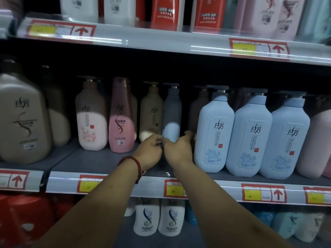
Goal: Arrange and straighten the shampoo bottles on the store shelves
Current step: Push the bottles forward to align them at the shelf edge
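While reaching deep into the middle shelf (100,160), gripping the lower body of a pale blue shampoo bottle (172,111) from both sides: left hand (151,146) curled against its left flank, right hand (180,148) curled round its right. Upright, turned edge-on and set far back, between a beige bottle (151,113) on the left and a row of three pale blue bottles (250,140) nearer the front on the right. Red cord bracelet (138,165) on the left wrist.

Both forearms stretched toward 12 o'clock, left hand (150,149) touching right hand (179,149) at its 9 o'clock, backs up, fingers curled round blue-grey shampoo bottle (172,111) base.
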{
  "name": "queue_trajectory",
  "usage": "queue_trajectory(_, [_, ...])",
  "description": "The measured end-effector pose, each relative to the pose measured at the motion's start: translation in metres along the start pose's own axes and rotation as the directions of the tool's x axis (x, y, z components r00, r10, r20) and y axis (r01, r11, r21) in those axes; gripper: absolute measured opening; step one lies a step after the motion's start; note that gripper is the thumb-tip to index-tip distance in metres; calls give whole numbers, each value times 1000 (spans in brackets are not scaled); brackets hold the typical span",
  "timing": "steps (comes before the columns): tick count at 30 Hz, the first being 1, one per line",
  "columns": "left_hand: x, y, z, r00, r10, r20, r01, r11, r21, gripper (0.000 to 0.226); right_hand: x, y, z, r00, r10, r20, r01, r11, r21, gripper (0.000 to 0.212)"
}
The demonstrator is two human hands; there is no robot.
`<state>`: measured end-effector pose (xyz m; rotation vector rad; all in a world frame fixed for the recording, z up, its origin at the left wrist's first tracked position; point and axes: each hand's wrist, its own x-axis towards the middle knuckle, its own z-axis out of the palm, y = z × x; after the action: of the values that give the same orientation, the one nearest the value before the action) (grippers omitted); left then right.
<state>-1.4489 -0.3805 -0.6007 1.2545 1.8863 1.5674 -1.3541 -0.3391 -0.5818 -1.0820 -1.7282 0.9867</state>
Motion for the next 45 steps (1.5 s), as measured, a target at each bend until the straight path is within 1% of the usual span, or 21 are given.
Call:
queue_trajectory(1, [-1,0,-1,1000,-3,-2,3,1000,-18,44,0,-1,1,1000,-17,-1,17,1000,-24,73])
queue_trajectory(5, [2,-1,-5,999,-12,-42,9,998,-70,43,5,-6,8,999,-39,11,40,995,-92,66])
queue_trajectory(7, [4,-2,-5,999,-17,-35,13,995,-95,43,10,-8,8,998,-63,-28,58,987,-150,56])
queue_trajectory(9, [5,-2,-4,999,-5,-36,1,993,-121,40,13,-11,5,995,-95,-41,82,964,-252,49])
queue_trajectory(11, [3,0,-3,997,10,-72,-18,993,-117,32,11,-13,4,996,-92,0,88,942,-323,45])
queue_trajectory(13, [1,1,-2,992,18,-123,-30,995,-100,23,6,-14,3,995,-88,52,100,941,-322,44])
queue_trajectory(14, [-1,1,-2,991,21,-134,-31,997,-72,22,2,-14,2,993,-85,78,105,946,-306,45])
queue_trajectory(17, [-10,9,-3,992,22,-125,-27,999,-40,32,-10,-17,-6,982,-81,169,126,952,-280,54])
queue_trajectory(19, [-16,18,-4,991,35,-126,-38,999,-27,38,-15,-17,-14,972,-74,221,135,952,-274,56])
queue_trajectory(22, [-23,28,-13,999,-4,-36,2,999,-51,48,-15,-18,-28,956,-77,284,156,950,-270,54])
queue_trajectory(24, [-28,32,-24,998,-42,48,41,999,15,57,-15,-18,-36,948,-75,310,164,949,-270,50])
queue_trajectory(26, [-35,35,-33,993,-52,101,44,996,82,59,-18,-18,-40,947,-61,317,152,950,-272,47])
queue_trajectory(28, [-41,34,-38,994,-35,108,23,993,112,58,-21,-18,-42,948,-60,313,152,948,-281,46])
queue_trajectory(32, [-49,25,-38,996,52,72,-65,979,192,62,-27,-16,-41,956,-59,288,153,936,-316,42])
queue_trajectory(34, [-50,24,-38,993,45,112,-63,984,164,71,-28,-14,-39,954,-63,292,165,926,-339,42])
queue_trajectory(36, [-51,25,-39,981,10,195,-29,995,96,83,-29,-13,-39,951,-67,301,174,923,-343,41])
queue_trajectory(38, [-52,26,-39,974,3,225,-11,999,33,84,-29,-12,-42,948,-72,310,177,929,-324,41])
queue_trajectory(39, [-53,25,-38,980,10,197,-14,1000,21,80,-30,-12,-44,946,-80,313,181,934,-307,41])
queue_trajectory(42, [-53,20,-38,998,57,26,-58,997,42,60,-36,-15,-50,942,-110,318,194,950,-246,44])
queue_trajectory(43, [-53,20,-37,997,77,2,-77,996,50,56,-38,-15,-53,939,-116,323,198,953,-231,45])
queue_trajectory(45, [-54,18,-40,994,114,-1,-113,990,86,55,-42,-18,-53,930,-118,349,201,957,-211,45])
